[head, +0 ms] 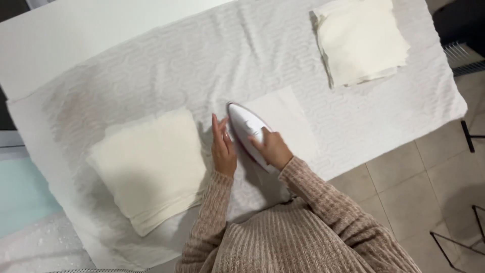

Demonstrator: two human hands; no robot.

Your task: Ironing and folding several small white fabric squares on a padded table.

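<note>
Big table (76, 35) w/ a white top, mostly covered by a white bumpy cloth (353, 126) that hangs a bit over the edge. Floor (404, 187) on the right is light beige square tiles w/ thin lines btwn them; some thin black metal legs (467, 134) stand on it, and a black wire frame (457, 242) sits low in the corner. On the left there's a pale blue-green patch (22, 194) and smth white and bubbly (40, 247) under it; light is soft, w/ gray shadows.
</note>
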